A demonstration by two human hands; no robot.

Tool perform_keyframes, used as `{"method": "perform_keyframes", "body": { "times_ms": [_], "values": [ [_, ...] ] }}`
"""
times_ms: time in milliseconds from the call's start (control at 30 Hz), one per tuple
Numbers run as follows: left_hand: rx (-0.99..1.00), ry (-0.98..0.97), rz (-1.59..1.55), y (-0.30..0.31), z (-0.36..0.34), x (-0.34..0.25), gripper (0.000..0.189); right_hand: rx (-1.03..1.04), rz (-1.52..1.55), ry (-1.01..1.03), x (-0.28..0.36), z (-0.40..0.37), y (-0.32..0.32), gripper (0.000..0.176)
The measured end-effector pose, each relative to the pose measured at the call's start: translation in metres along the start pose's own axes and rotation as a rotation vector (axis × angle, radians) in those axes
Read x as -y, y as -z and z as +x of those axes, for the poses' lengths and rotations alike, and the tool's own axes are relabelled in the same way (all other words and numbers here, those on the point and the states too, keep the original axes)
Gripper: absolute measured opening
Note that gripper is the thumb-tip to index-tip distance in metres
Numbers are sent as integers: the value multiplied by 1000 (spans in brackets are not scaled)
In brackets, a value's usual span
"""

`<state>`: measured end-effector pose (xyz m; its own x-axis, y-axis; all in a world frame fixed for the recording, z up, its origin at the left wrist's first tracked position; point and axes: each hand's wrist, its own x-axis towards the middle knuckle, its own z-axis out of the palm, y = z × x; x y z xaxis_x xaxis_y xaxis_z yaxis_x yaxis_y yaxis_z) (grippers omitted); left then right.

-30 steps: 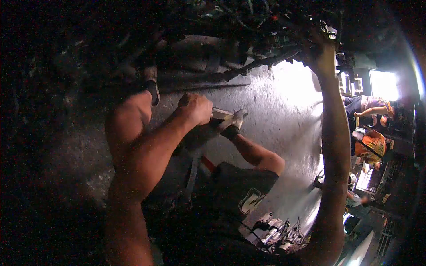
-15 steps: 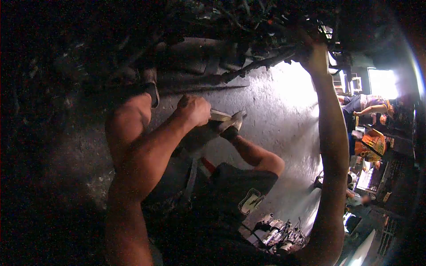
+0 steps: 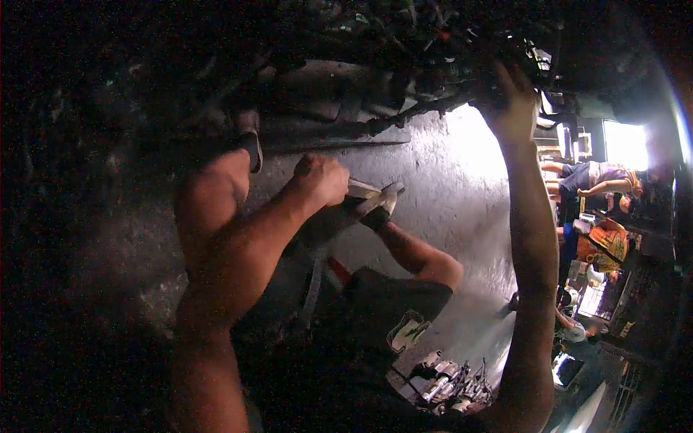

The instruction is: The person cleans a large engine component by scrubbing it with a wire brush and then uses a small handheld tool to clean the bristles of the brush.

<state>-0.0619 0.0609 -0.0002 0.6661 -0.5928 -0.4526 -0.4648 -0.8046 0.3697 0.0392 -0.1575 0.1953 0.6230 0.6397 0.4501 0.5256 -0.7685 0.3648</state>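
Note:
My left hand (image 3: 325, 180) is closed round one end of a pale, flat bar (image 3: 362, 189). At the bar's other end is another person's hand (image 3: 386, 200), with something dark at its wrist. My right arm extends along the right side, and my right hand (image 3: 514, 94) reaches up among dark machine parts (image 3: 440, 68). Its fingers are mostly lost in shadow, so what they touch is unclear.
The other person's dark shirt (image 3: 390, 296) and bent arm (image 3: 426, 256) are close by. Metal parts (image 3: 451, 386) lie in a pile on the grey floor (image 3: 469, 216). Farther off at the right are several people, one in an orange top (image 3: 608, 244), and a bright window (image 3: 626, 144).
My left hand and the pale bar have shifted slightly right in view. My right forearm has moved slightly left, and the background people appear a little lower.

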Motion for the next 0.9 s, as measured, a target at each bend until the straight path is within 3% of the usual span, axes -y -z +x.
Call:
{"method": "perform_keyframes", "body": {
  "times_ms": [133,200,333,433,500,567,633,700,767,800,900],
  "values": [
    [18,15,38,-6,7,-1,26,81,-146,-43,4,-3,-3,60],
    [33,24,34,-12,10,0,26,-73,-1,31,4,-2,-3,56],
    [-9,46,7,-3,0,0,25,-56,-76,48,-2,-1,0,52],
    [10,14,-15,-5,-2,-2,26,-27,48,-41,-3,-3,4,50],
    [28,-12,31,-1,2,-2,26,209,-112,-128,-8,-4,4,48],
    [70,25,-14,0,-1,-7,27,94,-69,-74,-16,-18,-7,42],
    [82,10,7,-7,6,-5,28,-9,266,-334,-10,-26,-8,35],
    [79,36,-28,-8,9,-9,31,-120,337,-368,-11,-45,-17,31],
    [123,17,41,-2,11,-14,32,-154,930,-699,0,-59,-24,34],
    [169,-3,62,-1,14,-18,33,-211,978,-818,5,-63,-36,39],
    [191,32,79,-14,31,-23,35,-251,1125,-857,23,-40,-22,40]
  ]
}}
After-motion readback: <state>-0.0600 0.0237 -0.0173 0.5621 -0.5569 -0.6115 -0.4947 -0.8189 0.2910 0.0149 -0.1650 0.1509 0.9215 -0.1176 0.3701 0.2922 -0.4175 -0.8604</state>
